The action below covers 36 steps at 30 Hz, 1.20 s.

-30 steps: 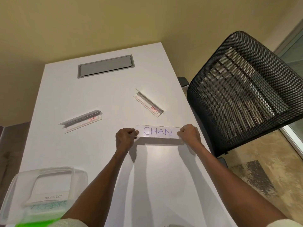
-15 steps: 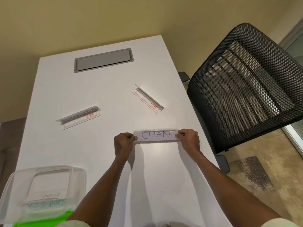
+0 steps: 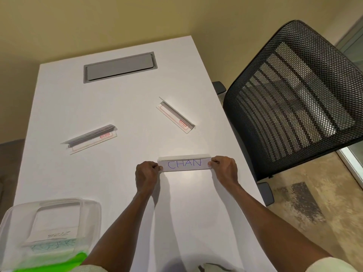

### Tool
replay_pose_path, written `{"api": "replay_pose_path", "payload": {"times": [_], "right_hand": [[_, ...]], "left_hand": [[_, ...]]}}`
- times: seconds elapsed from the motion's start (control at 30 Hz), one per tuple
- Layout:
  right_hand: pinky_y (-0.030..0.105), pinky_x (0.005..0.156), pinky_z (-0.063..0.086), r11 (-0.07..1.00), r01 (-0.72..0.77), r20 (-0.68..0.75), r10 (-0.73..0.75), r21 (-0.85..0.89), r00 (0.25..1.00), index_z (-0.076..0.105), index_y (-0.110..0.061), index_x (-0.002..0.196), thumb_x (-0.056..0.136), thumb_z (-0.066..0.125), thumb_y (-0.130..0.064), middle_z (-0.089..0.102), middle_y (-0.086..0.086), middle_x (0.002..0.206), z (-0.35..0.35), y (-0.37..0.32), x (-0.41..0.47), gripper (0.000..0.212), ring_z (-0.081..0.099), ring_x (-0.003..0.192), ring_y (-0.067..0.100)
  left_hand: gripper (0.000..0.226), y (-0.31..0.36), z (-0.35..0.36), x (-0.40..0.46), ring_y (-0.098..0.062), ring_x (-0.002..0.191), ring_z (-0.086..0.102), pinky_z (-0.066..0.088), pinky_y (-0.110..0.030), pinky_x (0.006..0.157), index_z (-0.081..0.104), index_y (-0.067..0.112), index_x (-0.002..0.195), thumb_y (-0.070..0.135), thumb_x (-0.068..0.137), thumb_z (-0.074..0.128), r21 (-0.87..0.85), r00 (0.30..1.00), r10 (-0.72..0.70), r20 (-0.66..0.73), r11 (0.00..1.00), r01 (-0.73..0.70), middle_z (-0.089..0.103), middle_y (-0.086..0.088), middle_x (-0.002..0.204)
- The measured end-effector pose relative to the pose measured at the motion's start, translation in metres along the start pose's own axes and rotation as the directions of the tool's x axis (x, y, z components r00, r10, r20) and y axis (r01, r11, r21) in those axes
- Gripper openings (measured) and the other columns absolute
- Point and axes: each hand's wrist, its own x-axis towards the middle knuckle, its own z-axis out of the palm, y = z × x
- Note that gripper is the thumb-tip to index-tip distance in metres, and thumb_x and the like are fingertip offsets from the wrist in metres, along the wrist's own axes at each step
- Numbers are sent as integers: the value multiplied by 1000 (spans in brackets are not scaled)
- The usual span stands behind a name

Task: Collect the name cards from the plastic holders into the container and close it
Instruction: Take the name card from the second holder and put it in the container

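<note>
Both grips, left hand (image 3: 147, 173) and right hand (image 3: 224, 168), are pinched on the CHAN holder (image 3: 184, 163); the card could be creased if pulled unevenly.

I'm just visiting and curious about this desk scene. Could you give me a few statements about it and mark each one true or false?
1. Both hands hold the CHAN holder, the left hand at one end, the right hand at the other. True.
2. The card reads KUMAR. False: it reads CHAN.
3. Two more plastic holders lie on the table beyond the hands. True.
4. The clear container holds no cards. False: cards with writing lie inside it.
5. A black mesh chair stands on the person's left. False: it stands on the right.
</note>
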Motion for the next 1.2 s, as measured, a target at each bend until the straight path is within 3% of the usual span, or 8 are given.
{"api": "replay_pose_path", "payload": {"times": [0.1, 0.43, 0.57, 0.67, 0.83, 0.93, 1.1, 1.2], "right_hand": [[31, 50, 27, 1000, 1, -12, -1, 10, 1000, 36, -15, 51, 75, 65, -19, 34, 0, 47, 1, 3, -1, 38, 35, 52, 20], [32, 65, 48, 992, -57, 10, 56, 112, 998, 67, -16, 80, 74, 70, -22, 67, -4, 77, -1, 7, -4, 9, 61, 74, 16], [34, 71, 49, 990, 143, -26, -142, 13, 989, 60, -16, 103, 76, 73, -21, 62, -3, 99, -10, 9, -3, 31, 59, 90, 14], [37, 72, 50, 937, 319, 10, -321, -143, 947, 60, -16, 110, 74, 73, -19, 63, -1, 107, -16, 4, 1, 38, 58, 96, 21], [39, 81, 42, 784, 487, 225, -432, -386, 874, 59, -13, 121, 72, 75, -16, 65, -1, 119, -14, 0, 8, 52, 54, 104, 26], [40, 77, 43, 762, 512, 248, -448, -396, 859, 63, -8, 117, 69, 77, -9, 69, 4, 112, -10, 0, 8, 50, 58, 100, 31], [42, 79, 44, 771, 512, 251, -447, -379, 859, 63, -7, 118, 74, 73, -5, 70, 7, 108, -8, -2, 8, 45, 59, 99, 32], [40, 76, 44, 782, 491, 240, -429, -383, 871, 64, -10, 112, 79, 68, -7, 69, 7, 93, -9, -6, 8, 34, 59, 89, 29]], "left_hand": [[25, -1, 1, -3, -18, 56, 29, 28, -26, 51, 53, 2, 57, 16, 74, 65, -6, 1000, -18, 17, 1000, 18, 42, 0, 54], [21, -4, -4, -3, -26, 67, 32, 32, -30, 56, 49, 7, 65, 13, 72, 67, -16, 999, 40, 12, 999, -40, 46, -4, 66], [33, -9, -11, -9, -30, 113, 56, 42, -34, 97, 62, 5, 120, 10, 87, 63, 21, 954, 300, 7, 954, -300, 65, -13, 121], [43, -9, -13, -6, -33, 112, 59, 44, -34, 95, 60, -3, 124, 3, 83, 71, 242, 809, 586, 56, 778, -580, 66, -17, 120], [50, 6, -11, -1, -28, 127, 53, 43, -37, 105, 55, 4, 133, 7, 85, 67, 319, 766, 593, 246, 697, -642, 59, -14, 135], [49, 11, -11, -3, -34, 120, 60, 48, -41, 101, 61, -3, 125, -2, 77, 72, 311, 735, 625, 263, 666, -678, 62, -20, 129], [46, 14, -14, -6, -36, 70, 73, 60, -43, 58, 73, -8, 94, -16, 50, 82, 398, 630, 735, 249, 516, -759, 75, -22, 90], [34, 15, -12, -3, -35, 85, 70, 58, -39, 75, 69, -4, 109, -11, 75, 68, 374, 694, 680, 238, 595, -711, 73, -21, 101]]}}
